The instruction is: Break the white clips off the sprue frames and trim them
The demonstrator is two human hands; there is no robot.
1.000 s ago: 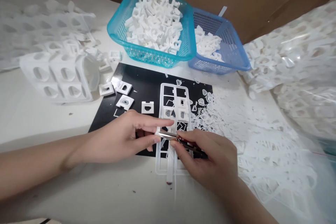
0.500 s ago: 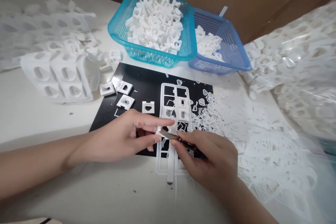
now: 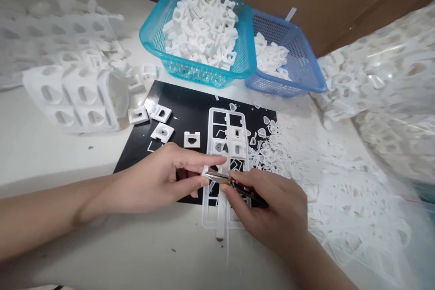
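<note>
A white plastic frame (image 3: 227, 123) with several square parts still in it lies on a black mat (image 3: 186, 108). My left hand (image 3: 159, 179) pinches a white square part at the frame's left edge between forefinger and thumb. My right hand (image 3: 272, 210) is closed on small metal cutters (image 3: 220, 177), whose tips sit against that part. Three loose white square parts (image 3: 162, 132) lie on the mat to the left, a fourth (image 3: 191, 139) beside the frame.
A teal basket (image 3: 244, 54) heaped with white square parts and a blue basket (image 3: 306, 68) with white scraps stand behind the mat. White frame sheets (image 3: 71, 95) are stacked at left. Loose offcuts (image 3: 306, 167) and clear bags (image 3: 390, 90) fill the right side.
Barely anything has moved: both hands stay at the frame's left edge, with the cutters' tips shifting only slightly at the part.
</note>
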